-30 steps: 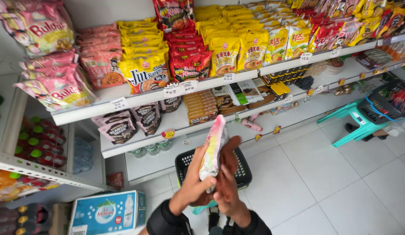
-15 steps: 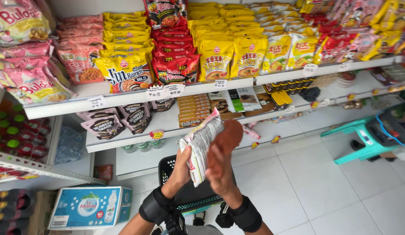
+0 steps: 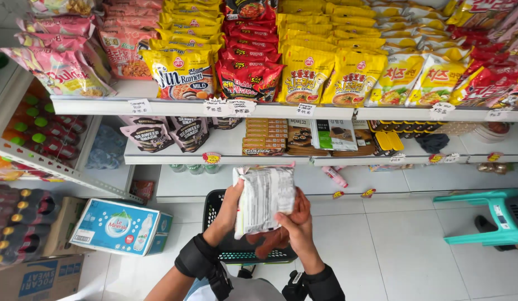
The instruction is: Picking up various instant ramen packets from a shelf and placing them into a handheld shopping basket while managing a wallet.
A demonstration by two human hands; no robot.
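Both hands clamp a silver-white crinkly plastic noodle packet [image 3: 264,199], chest-high over a black plastic mesh shopping basket [image 3: 225,253].
L hand [image 3: 230,207] pinches left edge, R hand [image 3: 295,222] cups lower right corner w/ fingers curled; back side tilted up, prob to read the grey fine-print panel. Pink trim at top seam. Beyond: white shelf [image 3: 175,107] w/ yellow and red noodle packs.

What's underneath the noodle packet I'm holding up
Below the packet, held by the left hand and right hand, sits a black shopping basket on the white tiled floor. The packet and hands cover the basket's inside.
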